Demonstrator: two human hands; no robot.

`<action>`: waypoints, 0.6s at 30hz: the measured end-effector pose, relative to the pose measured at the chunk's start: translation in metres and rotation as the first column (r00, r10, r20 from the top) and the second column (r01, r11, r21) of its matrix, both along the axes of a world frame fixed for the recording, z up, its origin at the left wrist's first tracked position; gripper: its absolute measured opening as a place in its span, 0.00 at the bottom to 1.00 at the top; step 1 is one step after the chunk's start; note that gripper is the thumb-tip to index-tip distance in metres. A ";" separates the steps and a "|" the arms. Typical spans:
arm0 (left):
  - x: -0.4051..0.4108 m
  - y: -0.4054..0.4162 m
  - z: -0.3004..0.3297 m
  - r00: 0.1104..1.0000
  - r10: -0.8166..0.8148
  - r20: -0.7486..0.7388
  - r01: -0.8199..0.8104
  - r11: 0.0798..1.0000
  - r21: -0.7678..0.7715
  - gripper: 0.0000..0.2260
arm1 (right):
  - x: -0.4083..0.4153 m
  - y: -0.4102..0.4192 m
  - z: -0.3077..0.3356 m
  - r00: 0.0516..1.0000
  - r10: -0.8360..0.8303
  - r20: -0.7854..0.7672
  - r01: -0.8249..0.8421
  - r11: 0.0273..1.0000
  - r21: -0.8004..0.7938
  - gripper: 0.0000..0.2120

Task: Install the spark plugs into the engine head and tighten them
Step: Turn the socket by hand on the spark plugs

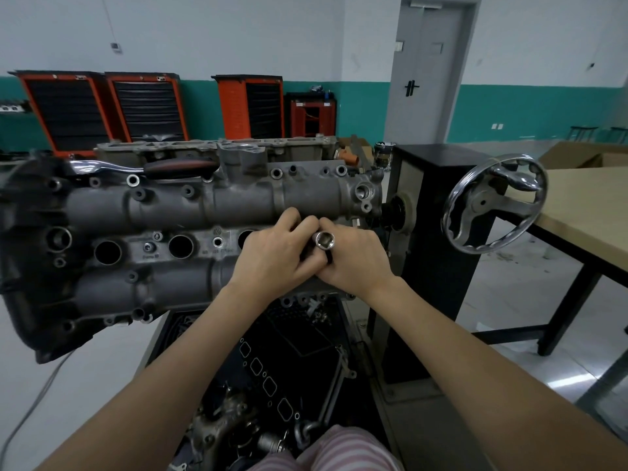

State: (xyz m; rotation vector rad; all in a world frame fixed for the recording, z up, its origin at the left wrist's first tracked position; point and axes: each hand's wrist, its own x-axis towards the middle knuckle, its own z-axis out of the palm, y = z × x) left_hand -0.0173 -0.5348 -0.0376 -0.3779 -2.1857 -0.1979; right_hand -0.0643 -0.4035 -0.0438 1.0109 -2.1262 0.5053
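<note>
The grey engine head (176, 205) sits on a stand in front of me, with round spark plug holes (180, 247) along its middle row. A chrome spark plug socket (323, 240) points its open end toward me, standing over the rightmost hole. My right hand (353, 263) grips the socket's shaft. My left hand (275, 256) closes around the same tool just left of it, fingers overlapping the right hand. Both hands hide the hole below and any spark plug. A ratchet with a black and red handle (176, 166) lies on the head's far side.
A chrome handwheel (494, 205) on the black stand column (438, 185) is at my right. A wooden table (584, 212) stands farther right. A tray of gaskets and loose parts (272, 385) lies below the engine. Orange tool carts (146, 107) line the back wall.
</note>
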 end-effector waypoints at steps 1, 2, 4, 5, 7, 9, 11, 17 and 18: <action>0.001 0.001 0.000 1.000 -0.002 0.013 0.002 1.000 -0.002 0.15 | 0.000 0.000 0.000 1.000 0.002 -0.004 -0.002 1.000 -0.003 0.09; 0.001 0.001 0.000 1.000 -0.001 0.025 0.001 1.000 -0.005 0.15 | 0.001 0.001 0.001 1.000 0.001 -0.007 -0.001 1.000 -0.001 0.09; 0.001 0.001 0.000 0.999 0.011 0.040 -0.011 1.000 -0.003 0.15 | 0.000 0.001 0.001 1.000 -0.003 -0.004 0.003 1.000 0.007 0.08; 0.000 0.001 0.000 0.999 0.019 0.043 -0.019 1.000 0.000 0.15 | -0.001 0.001 0.000 1.000 0.000 0.007 0.000 1.000 0.003 0.07; -0.001 0.000 0.000 0.999 0.024 0.041 -0.025 1.000 0.001 0.14 | -0.002 0.001 0.000 0.999 0.015 0.040 -0.014 1.000 -0.019 0.05; -0.002 -0.001 0.000 0.999 0.030 0.037 -0.030 1.000 0.000 0.15 | -0.003 0.001 0.000 0.998 0.017 0.067 -0.014 0.999 -0.041 0.05; -0.003 -0.002 0.000 0.999 0.034 0.036 -0.034 0.999 -0.002 0.16 | -0.003 0.001 -0.001 0.997 0.025 0.067 -0.021 0.998 -0.064 0.04; -0.003 0.001 0.000 0.999 0.028 0.031 -0.026 0.998 -0.063 0.17 | -0.003 0.000 0.000 0.998 -0.012 0.056 0.013 1.000 -0.018 0.06; -0.003 0.002 0.000 0.999 0.019 0.033 -0.017 0.998 -0.055 0.17 | -0.003 0.000 0.000 0.998 -0.007 0.055 0.008 1.000 -0.007 0.08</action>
